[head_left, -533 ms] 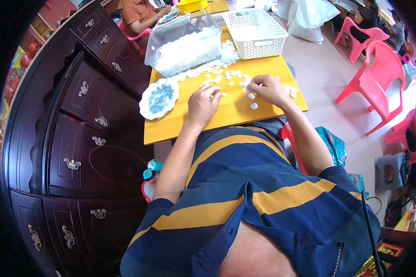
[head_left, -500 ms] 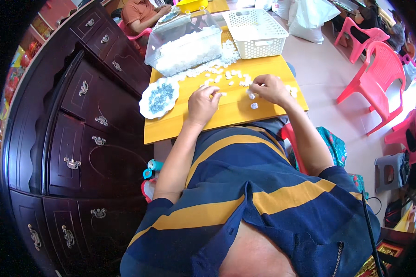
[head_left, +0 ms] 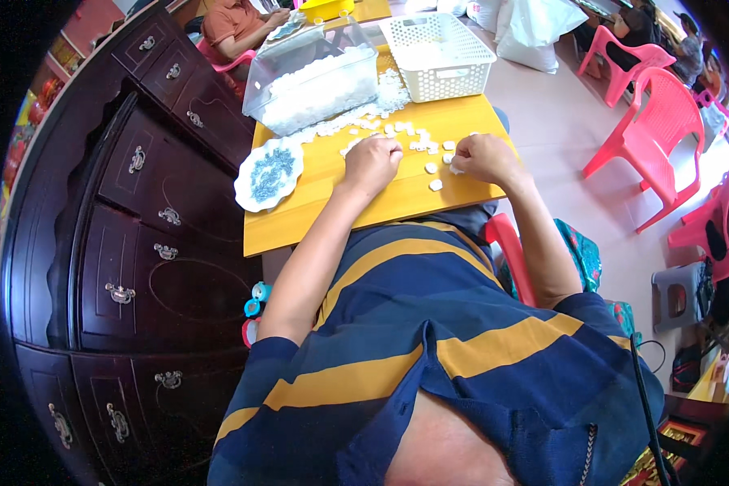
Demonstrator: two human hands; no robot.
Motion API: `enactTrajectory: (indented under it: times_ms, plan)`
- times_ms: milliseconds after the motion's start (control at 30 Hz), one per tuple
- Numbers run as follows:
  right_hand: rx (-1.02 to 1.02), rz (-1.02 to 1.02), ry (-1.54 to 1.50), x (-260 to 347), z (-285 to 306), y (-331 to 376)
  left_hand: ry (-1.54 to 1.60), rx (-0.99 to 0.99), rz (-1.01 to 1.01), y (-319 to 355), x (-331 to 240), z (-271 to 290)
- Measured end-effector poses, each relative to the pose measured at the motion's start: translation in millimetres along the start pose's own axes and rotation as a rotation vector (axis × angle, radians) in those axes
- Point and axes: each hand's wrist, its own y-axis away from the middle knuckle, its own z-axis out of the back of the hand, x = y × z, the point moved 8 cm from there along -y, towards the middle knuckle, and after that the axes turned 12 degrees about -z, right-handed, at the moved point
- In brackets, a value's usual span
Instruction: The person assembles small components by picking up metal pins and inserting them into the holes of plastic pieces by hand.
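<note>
Above the yellow tabletop (head_left: pixel 287 230), my left hand (head_left: pixel 373 164) is curled closed, and its fingertips hide whatever they hold. To its right, my right hand (head_left: pixel 486 159) is bent down near the table's right side. Its fingers are closed at a small white piece (head_left: pixel 457 169), which peeks out under them. Between the hands lie several loose small white pieces (head_left: pixel 431 168); one more (head_left: pixel 436 185) is closer to me. Left of my left hand stands a white scalloped plate (head_left: pixel 245 199) holding small bluish-grey parts (head_left: pixel 272 173).
A clear plastic bin (head_left: pixel 269 105) full of white pieces stands at the back left, with more pieces spilled beside it. A white perforated basket (head_left: pixel 449 83) is at the back right. Dark wooden drawers (head_left: pixel 146 202) line the left; pink chairs (head_left: pixel 656 130) stand right. Another person (head_left: pixel 233 31) sits beyond.
My left hand has shifted rightward and turned, so the white piece at its fingertips no longer shows. My right hand has moved slightly right, away from the loose white pieces.
</note>
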Motion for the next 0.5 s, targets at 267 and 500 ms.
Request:
enactTrajectory:
  times_ms: [267, 500]
  plan:
    - [-0.136, -0.022, 0.070, -17, 4, -13, 0.010, -0.095, 0.094, 21, 42, 22]
    - [-0.293, 0.100, -0.020, -1, 12, 0, 0.018, -0.156, 0.208, 73, 86, 68]
